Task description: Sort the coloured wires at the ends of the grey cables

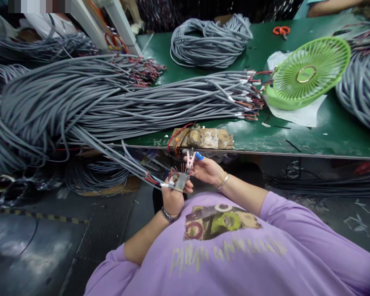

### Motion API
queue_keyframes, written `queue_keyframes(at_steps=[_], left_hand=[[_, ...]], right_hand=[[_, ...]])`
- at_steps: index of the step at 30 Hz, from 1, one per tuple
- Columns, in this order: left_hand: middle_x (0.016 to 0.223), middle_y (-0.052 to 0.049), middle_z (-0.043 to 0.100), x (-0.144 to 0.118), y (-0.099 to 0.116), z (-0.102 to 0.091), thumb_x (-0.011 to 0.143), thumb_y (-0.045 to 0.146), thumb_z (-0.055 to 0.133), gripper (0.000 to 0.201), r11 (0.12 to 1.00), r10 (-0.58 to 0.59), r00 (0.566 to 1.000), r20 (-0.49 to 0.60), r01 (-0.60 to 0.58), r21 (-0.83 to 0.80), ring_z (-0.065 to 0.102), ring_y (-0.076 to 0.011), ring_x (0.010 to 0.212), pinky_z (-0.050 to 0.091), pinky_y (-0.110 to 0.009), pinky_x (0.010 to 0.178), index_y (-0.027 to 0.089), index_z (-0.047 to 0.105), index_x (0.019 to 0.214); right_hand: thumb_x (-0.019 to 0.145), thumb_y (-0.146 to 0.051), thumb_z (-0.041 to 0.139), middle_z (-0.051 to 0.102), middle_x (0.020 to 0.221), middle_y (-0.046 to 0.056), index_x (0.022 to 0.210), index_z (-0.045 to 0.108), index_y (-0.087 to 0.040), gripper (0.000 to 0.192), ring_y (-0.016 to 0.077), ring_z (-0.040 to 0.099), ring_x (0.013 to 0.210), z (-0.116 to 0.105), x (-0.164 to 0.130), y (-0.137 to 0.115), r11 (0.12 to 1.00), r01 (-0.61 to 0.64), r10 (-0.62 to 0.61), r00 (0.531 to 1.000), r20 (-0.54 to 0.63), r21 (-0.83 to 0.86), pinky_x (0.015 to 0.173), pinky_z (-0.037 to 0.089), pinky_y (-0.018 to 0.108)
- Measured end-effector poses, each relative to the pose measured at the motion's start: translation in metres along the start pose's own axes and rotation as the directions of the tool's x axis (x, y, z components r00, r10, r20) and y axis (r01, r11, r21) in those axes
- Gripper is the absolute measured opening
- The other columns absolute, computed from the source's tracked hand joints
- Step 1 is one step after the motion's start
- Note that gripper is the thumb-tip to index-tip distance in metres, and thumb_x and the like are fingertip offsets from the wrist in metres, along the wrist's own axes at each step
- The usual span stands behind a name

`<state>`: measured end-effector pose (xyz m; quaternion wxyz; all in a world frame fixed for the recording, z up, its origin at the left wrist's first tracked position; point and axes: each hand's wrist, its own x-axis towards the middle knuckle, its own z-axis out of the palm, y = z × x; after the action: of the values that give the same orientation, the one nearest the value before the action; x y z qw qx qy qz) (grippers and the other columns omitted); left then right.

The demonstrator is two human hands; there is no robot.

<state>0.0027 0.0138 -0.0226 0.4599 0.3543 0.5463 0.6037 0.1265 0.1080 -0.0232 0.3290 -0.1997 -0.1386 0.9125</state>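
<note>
In the head view, several grey cables [135,168] run down from the bench edge to my left hand [173,200]. That hand is closed round the cable ends and a small grey block [181,181], with thin coloured wires fanning out beside it. My right hand [210,170], a blue cover on one fingertip, sits close by on the right. Its fingers are pinched at a pale pink clip [190,159], shaped like a clothespin, just above the wires. The exact contact between clip and wires is too small to tell.
A thick bundle of grey cables [160,102] lies along the green bench [249,137]. Near the edge is a wooden block [216,138] with a small device on it. A green fan [311,74], coiled cable [209,43] and orange-handled scissors [281,31] stand or lie farther back.
</note>
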Motion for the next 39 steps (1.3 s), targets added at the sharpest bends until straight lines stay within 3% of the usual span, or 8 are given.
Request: queue_keyframes(at_steps=[12, 17, 20, 24, 28, 35, 37, 39], left_hand=[[0.062, -0.002, 0.068, -0.001, -0.007, -0.004, 0.083, 0.042, 0.064, 0.027, 0.997, 0.077, 0.996, 0.052, -0.077, 0.016, 0.059, -0.0098, 0.043, 0.044, -0.019, 0.042, 0.016, 0.064, 0.076], [0.06, -0.001, 0.068, -0.007, -0.001, -0.009, 0.081, 0.048, 0.065, 0.031, 0.994, 0.041, 0.996, 0.077, -0.048, 0.096, 0.06, -0.0114, 0.044, 0.046, -0.021, 0.042, 0.017, 0.063, 0.075], [0.06, -0.002, 0.067, -0.008, 0.002, -0.013, 0.083, 0.047, 0.063, 0.033, 0.987, 0.019, 0.99, 0.138, -0.041, 0.158, 0.061, -0.0113, 0.045, 0.047, -0.021, 0.044, 0.016, 0.064, 0.074], [0.059, -0.002, 0.066, -0.007, 0.004, -0.016, 0.085, 0.043, 0.062, 0.03, 0.974, 0.002, 0.981, 0.196, -0.047, 0.223, 0.061, -0.0104, 0.046, 0.047, -0.02, 0.045, 0.016, 0.063, 0.074], [0.059, -0.001, 0.066, -0.007, 0.007, -0.015, 0.086, 0.04, 0.062, 0.027, 0.967, -0.041, 0.971, 0.235, -0.021, 0.255, 0.061, -0.0108, 0.046, 0.049, -0.021, 0.046, 0.016, 0.062, 0.073], [0.055, -0.005, 0.067, 0.0, 0.014, -0.013, 0.078, 0.038, 0.068, 0.029, 0.921, -0.252, 0.901, 0.353, 0.11, 0.375, 0.062, -0.013, 0.044, 0.048, -0.021, 0.045, 0.015, 0.063, 0.062], [0.055, -0.004, 0.067, 0.0, 0.012, -0.014, 0.08, 0.039, 0.067, 0.03, 0.935, -0.235, 0.918, 0.319, 0.125, 0.331, 0.061, -0.0122, 0.044, 0.046, -0.02, 0.043, 0.015, 0.064, 0.062], [0.055, -0.003, 0.066, -0.001, 0.01, -0.016, 0.081, 0.042, 0.066, 0.031, 0.967, -0.172, 0.954, 0.244, 0.117, 0.224, 0.06, -0.0112, 0.043, 0.044, -0.019, 0.042, 0.016, 0.064, 0.065]], right_hand=[[0.095, -0.04, 0.048, 0.069, 0.092, 0.006, 0.093, 0.066, -0.016, 0.029, 0.0119, 0.06, 0.071, -0.016, -0.003, 0.001, 0.998, -0.058, 0.057, 0.998, 0.031, 0.02, 0.064, 0.05, 0.024], [0.081, -0.058, 0.063, 0.068, 0.088, 0.008, 0.092, 0.066, -0.013, 0.047, 0.0128, 0.062, 0.069, -0.023, -0.011, -0.005, 0.96, -0.162, 0.191, 0.975, 0.11, -0.228, 0.062, 0.054, 0.026], [0.066, -0.059, 0.076, 0.067, 0.08, 0.006, 0.086, 0.065, -0.012, 0.052, 0.0136, 0.063, 0.067, -0.022, -0.017, -0.011, 0.906, -0.153, 0.215, 0.969, 0.119, -0.395, 0.062, 0.056, 0.028], [0.059, -0.048, 0.084, 0.064, 0.069, 0.001, 0.078, 0.063, -0.012, 0.045, 0.0102, 0.058, 0.06, -0.012, -0.021, -0.015, 0.822, -0.107, 0.167, 0.984, 0.058, -0.559, 0.06, 0.053, 0.026], [0.06, -0.037, 0.084, 0.062, 0.064, -0.001, 0.071, 0.063, -0.011, 0.036, 0.0069, 0.053, 0.057, -0.003, -0.022, -0.013, 0.77, -0.009, 0.068, 0.995, 0.068, -0.638, 0.057, 0.045, 0.02], [0.064, -0.037, 0.081, 0.06, 0.061, -0.002, 0.068, 0.064, -0.011, 0.031, 0.0076, 0.049, 0.056, 0.003, -0.024, 0.0, 0.647, 0.143, -0.085, 0.99, 0.115, -0.749, 0.057, 0.04, 0.021], [0.065, -0.038, 0.081, 0.062, 0.065, -0.001, 0.072, 0.066, -0.012, 0.031, 0.0081, 0.052, 0.059, 0.0, -0.025, 0.001, 0.672, 0.155, -0.101, 0.988, 0.118, -0.724, 0.06, 0.043, 0.022], [0.065, -0.04, 0.081, 0.066, 0.072, 0.001, 0.077, 0.067, -0.012, 0.033, 0.0099, 0.058, 0.065, -0.007, -0.024, -0.001, 0.752, 0.111, -0.071, 0.994, 0.088, -0.649, 0.066, 0.047, 0.023]])
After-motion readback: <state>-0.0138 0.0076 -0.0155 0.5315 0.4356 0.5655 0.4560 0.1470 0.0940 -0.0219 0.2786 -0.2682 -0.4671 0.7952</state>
